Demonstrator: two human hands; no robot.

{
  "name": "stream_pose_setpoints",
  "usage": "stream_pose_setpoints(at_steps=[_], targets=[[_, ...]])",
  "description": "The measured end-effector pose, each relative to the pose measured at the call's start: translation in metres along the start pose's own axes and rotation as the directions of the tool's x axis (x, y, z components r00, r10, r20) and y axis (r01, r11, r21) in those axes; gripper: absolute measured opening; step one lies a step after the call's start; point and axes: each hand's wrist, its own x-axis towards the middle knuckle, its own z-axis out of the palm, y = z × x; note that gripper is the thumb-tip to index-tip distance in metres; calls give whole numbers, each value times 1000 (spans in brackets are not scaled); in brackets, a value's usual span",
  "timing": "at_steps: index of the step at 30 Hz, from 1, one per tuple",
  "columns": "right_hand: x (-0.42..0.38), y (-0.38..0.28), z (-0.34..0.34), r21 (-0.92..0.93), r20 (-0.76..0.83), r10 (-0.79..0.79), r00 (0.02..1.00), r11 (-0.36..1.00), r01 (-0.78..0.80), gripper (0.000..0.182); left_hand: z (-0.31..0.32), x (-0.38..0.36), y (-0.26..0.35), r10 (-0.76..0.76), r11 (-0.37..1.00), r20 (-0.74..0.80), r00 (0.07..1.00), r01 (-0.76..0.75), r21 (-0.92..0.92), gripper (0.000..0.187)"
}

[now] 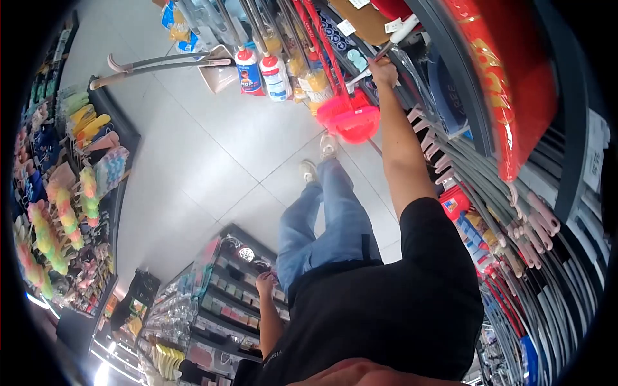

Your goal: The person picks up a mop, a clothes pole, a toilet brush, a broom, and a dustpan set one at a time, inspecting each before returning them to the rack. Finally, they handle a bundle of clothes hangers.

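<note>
Although a white-handled tool (pixel 403 29) is gripped in the right hand (pixel 384 72), near a pinkish-red dustpan (pixel 357 122), its middle is covered by the fingers. Whether anything is pinched by the lowered left hand (pixel 265 283) cannot be told. Pale floor tiles (pixel 193 154) are flanked by stocked shelving (pixel 462 71), cut off by a dark round border.

Slim white-handled tool (pixel 403 31), held aslant; middle partly hidden
</note>
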Motion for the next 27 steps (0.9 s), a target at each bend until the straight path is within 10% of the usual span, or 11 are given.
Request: stream_pose_setpoints(at_steps=[10, 20, 21, 27], targets=[[-19, 25, 12, 140, -349, -172, 921, 962, 233, 39, -1, -20, 54, 66, 989, 42, 997, -59, -138, 25], [36, 38, 68, 552, -262, -373, 890, 699, 455, 31, 10, -10, 80, 153, 984, 112, 982, -140, -113, 29], [17, 18, 42, 344, -356, -404, 843, 782, 520, 22, 10, -12, 79, 157, 980, 111, 981, -141, -138, 30], [-6, 17, 20, 415, -267, -527, 807, 693, 590, 16, 8, -14, 68, 142, 988, 124, 982, -132, -85, 31]])
